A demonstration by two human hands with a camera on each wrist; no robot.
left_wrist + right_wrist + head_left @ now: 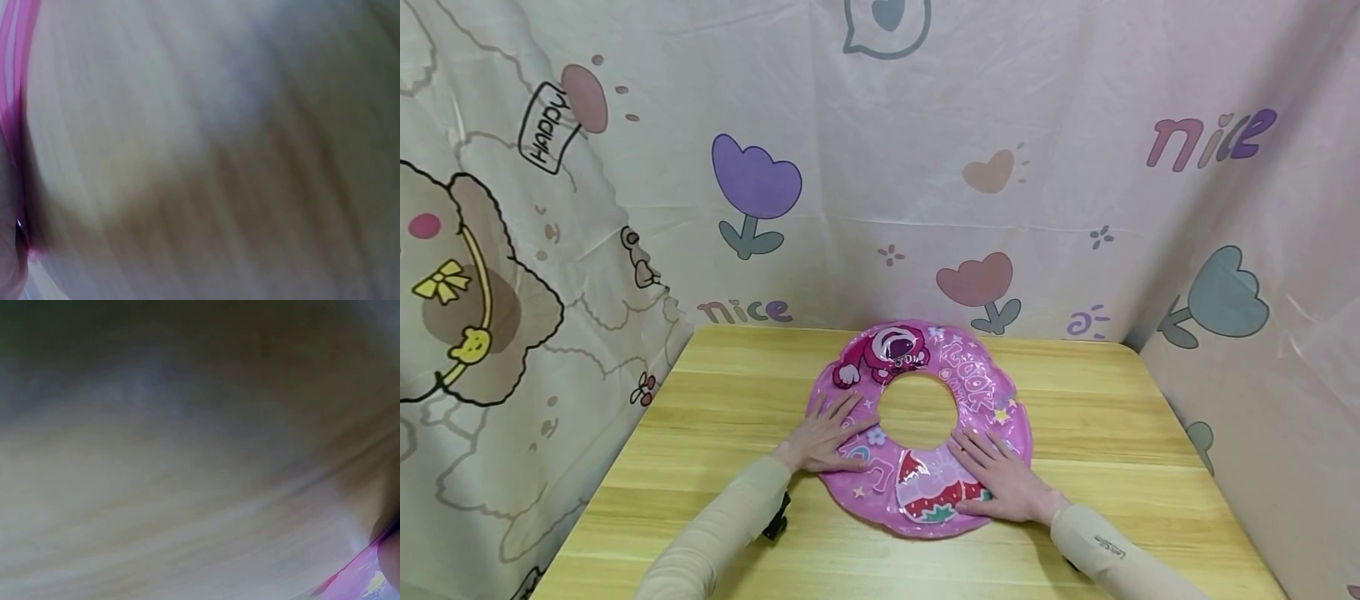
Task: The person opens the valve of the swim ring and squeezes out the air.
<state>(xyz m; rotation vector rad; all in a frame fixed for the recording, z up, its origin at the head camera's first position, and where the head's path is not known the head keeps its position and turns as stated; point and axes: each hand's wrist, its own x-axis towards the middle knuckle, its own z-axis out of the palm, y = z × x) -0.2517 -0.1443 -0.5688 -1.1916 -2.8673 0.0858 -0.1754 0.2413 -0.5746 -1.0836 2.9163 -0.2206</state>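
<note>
A pink swim ring [917, 346] lies flat on the wooden table, printed with a bear, a strawberry cake slice and white lettering. On its left side rests my left hand [827, 435], palm down with the fingers spread. My right hand [1002, 481] lies palm down across its lower right part, fingers straight and pointing to the hole. In the left wrist view, the ring's edge [15, 81] shows at the far left beside part of the hand. The right wrist view has a corner of the ring [356, 578] at bottom right, under a fingertip.
The wooden table [737, 375] shows through the ring's hole and around it. Printed cloth [880, 150] hangs behind the table and along both sides. A black device [777, 521] sits under the left wrist.
</note>
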